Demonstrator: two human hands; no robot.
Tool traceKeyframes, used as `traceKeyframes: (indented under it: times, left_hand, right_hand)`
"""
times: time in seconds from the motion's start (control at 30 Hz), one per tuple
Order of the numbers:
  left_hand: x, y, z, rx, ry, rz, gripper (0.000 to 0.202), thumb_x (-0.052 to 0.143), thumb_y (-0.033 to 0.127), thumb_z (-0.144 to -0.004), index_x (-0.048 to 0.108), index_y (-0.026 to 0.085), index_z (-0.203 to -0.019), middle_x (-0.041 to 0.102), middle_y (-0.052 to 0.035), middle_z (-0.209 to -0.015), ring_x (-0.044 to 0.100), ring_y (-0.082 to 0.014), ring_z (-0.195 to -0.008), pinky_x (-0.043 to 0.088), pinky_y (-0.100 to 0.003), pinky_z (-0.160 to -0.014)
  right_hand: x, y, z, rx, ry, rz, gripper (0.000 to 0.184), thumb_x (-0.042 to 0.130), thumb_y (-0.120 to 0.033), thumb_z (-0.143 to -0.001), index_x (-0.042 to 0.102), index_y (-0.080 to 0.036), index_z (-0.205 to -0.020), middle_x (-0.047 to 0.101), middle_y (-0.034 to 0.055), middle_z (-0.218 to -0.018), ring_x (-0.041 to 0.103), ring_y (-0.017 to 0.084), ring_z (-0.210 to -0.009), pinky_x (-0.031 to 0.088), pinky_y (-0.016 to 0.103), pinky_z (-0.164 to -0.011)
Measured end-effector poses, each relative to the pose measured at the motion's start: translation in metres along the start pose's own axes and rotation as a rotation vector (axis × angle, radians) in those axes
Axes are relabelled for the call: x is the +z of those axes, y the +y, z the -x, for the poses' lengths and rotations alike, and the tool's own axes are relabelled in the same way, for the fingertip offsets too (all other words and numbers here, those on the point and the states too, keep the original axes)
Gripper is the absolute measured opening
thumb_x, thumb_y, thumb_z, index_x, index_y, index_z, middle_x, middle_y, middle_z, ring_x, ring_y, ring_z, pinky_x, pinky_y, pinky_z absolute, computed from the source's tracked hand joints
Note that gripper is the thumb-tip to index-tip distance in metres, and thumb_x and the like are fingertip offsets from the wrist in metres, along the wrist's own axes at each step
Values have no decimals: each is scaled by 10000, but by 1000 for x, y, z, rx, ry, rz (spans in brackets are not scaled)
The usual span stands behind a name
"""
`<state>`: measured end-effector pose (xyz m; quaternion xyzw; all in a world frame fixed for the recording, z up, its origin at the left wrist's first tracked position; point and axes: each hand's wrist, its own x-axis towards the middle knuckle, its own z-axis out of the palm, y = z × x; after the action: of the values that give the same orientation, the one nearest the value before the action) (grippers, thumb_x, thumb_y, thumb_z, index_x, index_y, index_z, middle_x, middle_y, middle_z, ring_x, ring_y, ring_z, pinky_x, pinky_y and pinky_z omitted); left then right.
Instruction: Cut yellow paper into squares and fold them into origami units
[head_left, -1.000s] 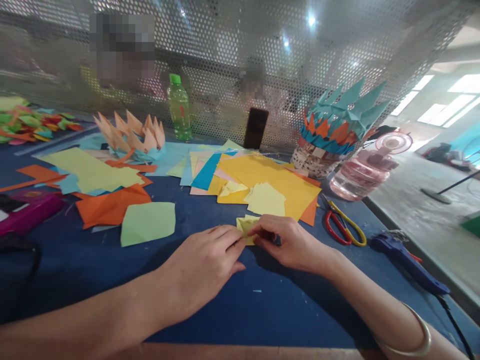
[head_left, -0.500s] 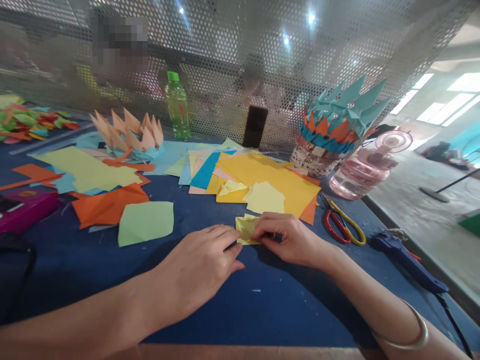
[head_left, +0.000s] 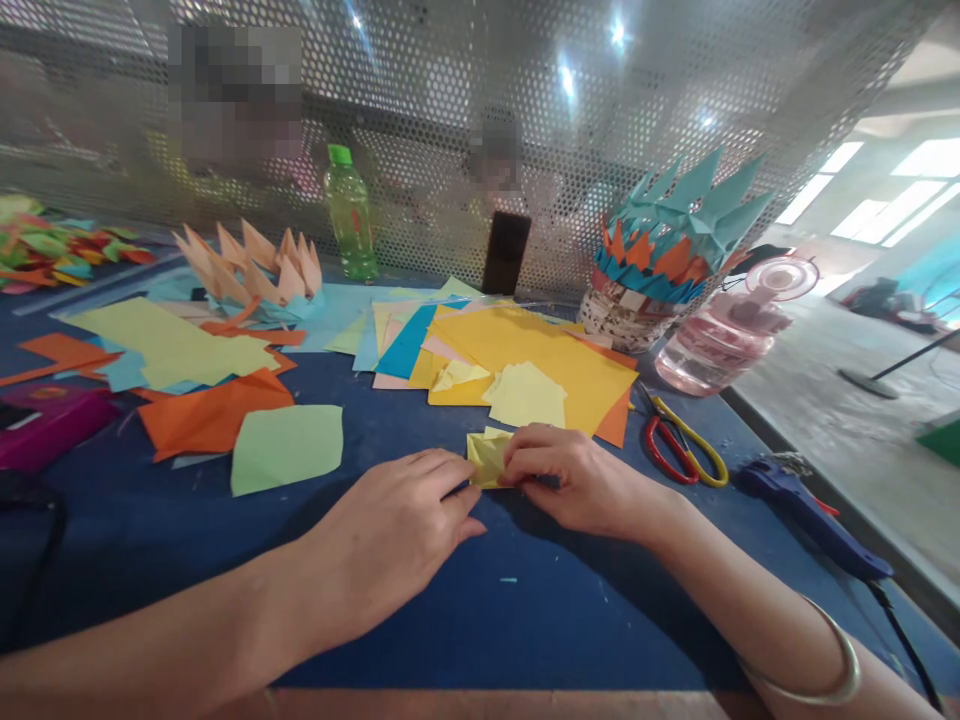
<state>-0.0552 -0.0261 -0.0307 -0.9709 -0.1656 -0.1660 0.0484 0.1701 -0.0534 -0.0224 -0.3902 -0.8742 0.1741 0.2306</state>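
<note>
A small folded piece of pale yellow paper [head_left: 488, 458] lies on the blue tabletop [head_left: 405, 610], pinched at its right side by my right hand [head_left: 581, 482]. My left hand [head_left: 394, 530] rests on the table just left of the fold, its fingertips at the paper's lower left edge and not visibly gripping it. The part of the fold under my right fingers is hidden.
Loose coloured paper sheets [head_left: 517, 365] lie just beyond my hands. Red-and-yellow scissors [head_left: 679, 445] and a blue glue gun [head_left: 802, 520] are to the right. Folded paper crowns [head_left: 675, 225], a green bottle [head_left: 349, 215] and a perforated metal screen [head_left: 600, 100] stand behind.
My left hand has drawn back slightly to the left, its fingertips now at the fold's edge. My right hand still pinches the paper. The whole view has shifted slightly left.
</note>
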Motion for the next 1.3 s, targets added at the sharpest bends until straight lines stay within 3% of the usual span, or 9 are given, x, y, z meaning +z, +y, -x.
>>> traceKeyframes:
  times: [0.23, 0.53, 0.83, 1.07, 1.2, 1.3]
  left_hand:
    - [0, 3, -5, -20, -1, -2, 355, 512, 391, -899, 602, 130, -1122, 659, -116, -1049, 629, -248, -907, 548, -369, -721]
    - [0, 8, -7, 4, -62, -76, 380, 603, 441, -824, 644, 111, -1008, 639, -110, -995, 603, -264, -906, 534, -391, -752]
    - [3, 8, -8, -9, -57, -78, 395, 623, 446, -804, 632, 103, -999, 633, -101, -968, 599, -262, -892, 530, -390, -740]
    - [2, 8, -6, 7, -31, -83, 384, 625, 429, -807, 634, 98, -1001, 641, -104, -983, 604, -260, -901, 530, -392, -764]
    - [3, 7, -6, 14, -21, -80, 398, 633, 432, -802, 635, 98, -1018, 645, -117, -1002, 612, -260, -900, 533, -386, -744]
    - [3, 7, -6, 4, -12, -68, 371, 589, 429, -841, 639, 113, -1029, 643, -118, -1020, 618, -254, -904, 532, -380, -739]
  right_hand:
    - [0, -2, 1, -12, -13, 30, 269, 494, 45, -771, 650, -156, -860, 637, 60, -920, 594, 157, -884, 478, 276, -779]
    - [-1, -2, 2, -54, 0, 103, 341, 474, 55, -732, 691, -146, -903, 669, 70, -921, 622, 165, -853, 505, 276, -742]
    - [1, -5, 4, -76, -36, 357, 268, 448, -23, -812, 680, -129, -731, 647, 80, -824, 588, 155, -759, 474, 255, -627]
    - [-5, 1, 6, -89, 29, 385, 221, 457, -6, -711, 623, -139, -649, 634, 63, -769, 547, 160, -700, 440, 281, -577]
    - [-8, 8, 3, -72, 138, 295, 362, 410, 57, -707, 651, -129, -902, 641, 84, -961, 552, 185, -901, 479, 328, -768]
    - [-6, 12, 3, -33, 84, 266, 501, 393, 88, -713, 604, -162, -1092, 605, 89, -1082, 527, 191, -996, 471, 359, -832]
